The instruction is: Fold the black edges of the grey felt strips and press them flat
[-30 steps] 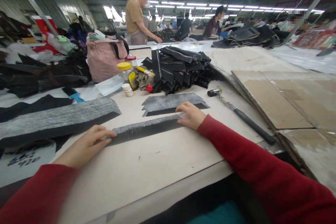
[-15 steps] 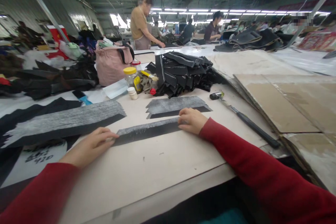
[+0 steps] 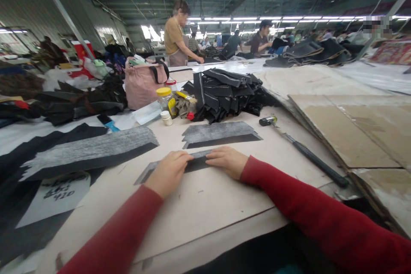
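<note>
A dark strip (image 3: pixel 198 163) with a fuzzy grey upper band lies across the pale work board (image 3: pixel 189 218). My left hand (image 3: pixel 170 171) rests on its middle, fingers together and bent over it; part of the strip sticks out left of this hand. My right hand (image 3: pixel 228 162) grips the right end with its fingers pressed together. Only a short stretch shows between the two hands. Just behind lies a stack of similar strips (image 3: pixel 221 132), and a longer fanned stack of strips (image 3: pixel 93 150) is at the left. Both thumbs are mostly hidden.
A hammer (image 3: pixel 308 158) lies at the right beside cardboard sheets (image 3: pixel 346 132). Behind are a heap of black pieces (image 3: pixel 227 92), a yellow-lidded jar (image 3: pixel 165 102), a small white bottle (image 3: pixel 166 118) and a pink bag (image 3: pixel 144 85). A person (image 3: pixel 176 36) stands farther back.
My left hand has moved right along the strip, from its left end to near my right hand. The right hand stays at the right end. The view has shifted slightly.
</note>
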Demonstrator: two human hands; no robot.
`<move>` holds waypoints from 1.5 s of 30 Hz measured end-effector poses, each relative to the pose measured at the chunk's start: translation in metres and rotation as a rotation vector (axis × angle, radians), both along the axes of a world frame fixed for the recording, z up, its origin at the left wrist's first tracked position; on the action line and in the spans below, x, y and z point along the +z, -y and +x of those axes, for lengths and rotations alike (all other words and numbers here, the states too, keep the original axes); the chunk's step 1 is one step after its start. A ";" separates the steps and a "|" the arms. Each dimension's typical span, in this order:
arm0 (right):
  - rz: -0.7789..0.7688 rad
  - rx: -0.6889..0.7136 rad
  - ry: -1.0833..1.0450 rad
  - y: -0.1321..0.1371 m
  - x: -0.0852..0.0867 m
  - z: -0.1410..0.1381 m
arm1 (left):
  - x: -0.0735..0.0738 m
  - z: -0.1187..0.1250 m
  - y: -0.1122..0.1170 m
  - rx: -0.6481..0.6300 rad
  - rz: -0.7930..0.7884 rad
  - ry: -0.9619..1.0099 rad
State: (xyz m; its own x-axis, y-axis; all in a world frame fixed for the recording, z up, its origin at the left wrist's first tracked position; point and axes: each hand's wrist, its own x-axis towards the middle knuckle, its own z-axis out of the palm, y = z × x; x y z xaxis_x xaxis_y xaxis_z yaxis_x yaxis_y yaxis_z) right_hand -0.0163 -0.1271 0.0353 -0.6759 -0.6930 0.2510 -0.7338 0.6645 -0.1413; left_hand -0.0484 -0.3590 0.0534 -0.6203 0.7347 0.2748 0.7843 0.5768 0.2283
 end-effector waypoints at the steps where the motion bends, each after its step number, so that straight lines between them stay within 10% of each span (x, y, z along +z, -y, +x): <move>1: -0.005 0.000 -0.005 0.000 -0.002 0.000 | -0.003 0.002 -0.011 -0.011 -0.014 -0.002; 8: -0.093 -0.078 -0.003 -0.024 0.001 0.014 | -0.011 0.004 -0.013 0.037 -0.068 0.034; 18: -0.348 -0.571 -0.027 -0.057 -0.010 0.009 | 0.023 -0.003 -0.053 -0.078 -0.084 -0.006; 29: 0.002 -0.556 0.033 -0.042 -0.001 0.017 | -0.019 0.006 -0.090 -0.214 0.031 -0.017; 39: -0.357 -0.564 0.316 -0.040 0.001 0.011 | -0.020 0.006 -0.091 -0.182 0.038 -0.001; 45: -0.750 -0.781 0.977 -0.040 0.010 0.003 | -0.020 0.007 -0.090 -0.146 0.002 -0.010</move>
